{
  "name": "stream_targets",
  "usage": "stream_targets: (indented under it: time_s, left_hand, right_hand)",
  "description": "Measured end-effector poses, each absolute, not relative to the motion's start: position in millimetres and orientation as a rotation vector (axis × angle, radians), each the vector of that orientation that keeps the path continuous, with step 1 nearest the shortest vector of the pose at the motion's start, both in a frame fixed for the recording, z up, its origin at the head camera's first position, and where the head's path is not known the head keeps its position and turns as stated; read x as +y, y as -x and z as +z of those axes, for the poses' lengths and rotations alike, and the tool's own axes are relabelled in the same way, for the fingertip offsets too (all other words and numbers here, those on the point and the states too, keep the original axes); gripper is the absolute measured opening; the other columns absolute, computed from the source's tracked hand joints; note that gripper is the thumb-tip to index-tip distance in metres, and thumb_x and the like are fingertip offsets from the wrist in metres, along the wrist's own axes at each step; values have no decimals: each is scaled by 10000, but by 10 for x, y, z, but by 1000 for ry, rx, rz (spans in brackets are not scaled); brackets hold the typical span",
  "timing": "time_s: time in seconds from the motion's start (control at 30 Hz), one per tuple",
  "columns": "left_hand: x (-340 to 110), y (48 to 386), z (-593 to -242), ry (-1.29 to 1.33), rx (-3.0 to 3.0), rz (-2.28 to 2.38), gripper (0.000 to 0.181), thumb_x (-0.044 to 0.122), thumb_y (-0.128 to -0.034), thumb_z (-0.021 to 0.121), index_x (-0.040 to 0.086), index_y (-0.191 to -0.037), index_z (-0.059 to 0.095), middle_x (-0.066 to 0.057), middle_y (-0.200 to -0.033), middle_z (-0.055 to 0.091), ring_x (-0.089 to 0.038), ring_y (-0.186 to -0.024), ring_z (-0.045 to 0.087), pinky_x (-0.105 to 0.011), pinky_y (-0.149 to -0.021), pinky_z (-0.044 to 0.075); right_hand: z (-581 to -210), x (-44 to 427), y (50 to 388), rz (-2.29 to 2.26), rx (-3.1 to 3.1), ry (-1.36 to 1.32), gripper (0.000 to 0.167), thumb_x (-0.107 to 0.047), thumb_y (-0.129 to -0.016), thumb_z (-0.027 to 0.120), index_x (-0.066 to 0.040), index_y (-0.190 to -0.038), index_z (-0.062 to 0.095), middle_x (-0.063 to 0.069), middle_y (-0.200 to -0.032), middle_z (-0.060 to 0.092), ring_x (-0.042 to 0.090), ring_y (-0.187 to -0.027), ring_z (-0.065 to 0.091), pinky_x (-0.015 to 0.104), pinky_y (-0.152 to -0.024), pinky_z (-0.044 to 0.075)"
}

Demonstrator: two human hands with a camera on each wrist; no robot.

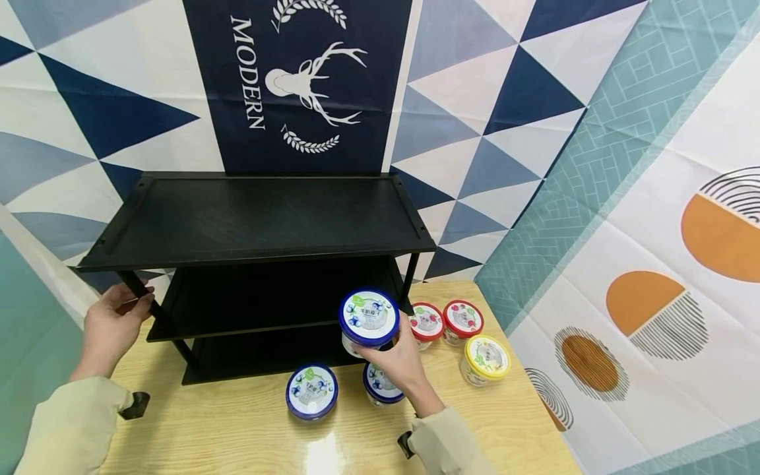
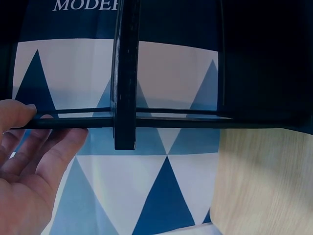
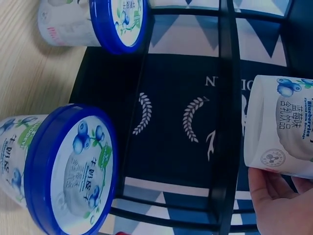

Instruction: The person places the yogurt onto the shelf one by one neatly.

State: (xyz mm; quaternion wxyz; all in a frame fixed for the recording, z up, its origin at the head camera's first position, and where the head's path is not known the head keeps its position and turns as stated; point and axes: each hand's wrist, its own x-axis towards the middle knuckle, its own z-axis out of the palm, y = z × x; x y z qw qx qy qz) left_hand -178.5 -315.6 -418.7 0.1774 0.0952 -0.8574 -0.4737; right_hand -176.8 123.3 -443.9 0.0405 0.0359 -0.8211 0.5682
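My left hand grips the left post of a black tiered shelf. In the left wrist view its thumb and fingers lie on opposite sides of that post. My right hand holds a blue-lidded blueberry tub raised in front of the shelf's right half, level with the middle tier. The right wrist view has the side of this held tub with the fingers under it. Two more blue-lidded tubs, one left of the hand and one partly hidden below it, stand on the table.
Right of the shelf, two red-lidded tubs and a yellow-lidded tub stand on the wooden table. A patterned cloth hangs behind the shelf, and another printed cloth borders the table's right side.
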Motion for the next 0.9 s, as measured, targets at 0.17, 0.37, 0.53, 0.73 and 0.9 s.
stream_targets:
  time_s: [0.17, 0.37, 0.53, 0.73, 0.9]
  left_hand:
    - [-3159, 1793, -4188, -264, -2410, -1347, 289, 220, -963, 489, 36, -1182, 527, 356, -898, 459, 235, -749, 491, -30, -621, 463]
    - [-3159, 1805, -4205, -264, -2400, -1342, 242, 209, -961, 494, 70, -1154, 538, 364, -890, 462, 236, -750, 489, -27, -620, 461]
    - [-3156, 1807, -4207, -272, -2404, -1349, 244, 212, -962, 492, 74, -1158, 533, 361, -890, 463, 232, -754, 488, -27, -623, 461]
    - [-3167, 1806, -4203, -260, -2417, -1351, 245, 223, -964, 486, 81, -1159, 527, 366, -893, 460, 234, -760, 484, -30, -621, 462]
    - [-3173, 1798, -4198, -248, -2425, -1345, 277, 226, -967, 480, 50, -1176, 521, 371, -896, 456, 234, -762, 482, -31, -617, 461]
  right_hand:
    - [-4425, 1168, 1789, 1694, -2532, -109, 889, -360, -648, 850, -196, -1369, 357, 30, -1283, 517, 236, -1217, 491, 505, -1038, 392]
    - [-4397, 1081, 1809, 1682, -2550, -131, 899, -385, -647, 844, -212, -1379, 352, 25, -1281, 519, 228, -1200, 498, 496, -1026, 402]
    - [-4394, 1013, 1837, 1692, -2554, -159, 890, -380, -657, 840, -212, -1380, 349, 28, -1287, 520, 227, -1200, 500, 487, -1019, 411]
    - [-4391, 949, 1890, 1697, -2547, -212, 892, -382, -669, 832, -207, -1387, 334, 25, -1299, 512, 221, -1197, 496, 465, -1004, 425]
    - [-4362, 894, 1923, 1710, -2529, -253, 888, -390, -671, 830, -218, -1388, 334, 12, -1302, 505, 207, -1195, 495, 459, -1012, 418]
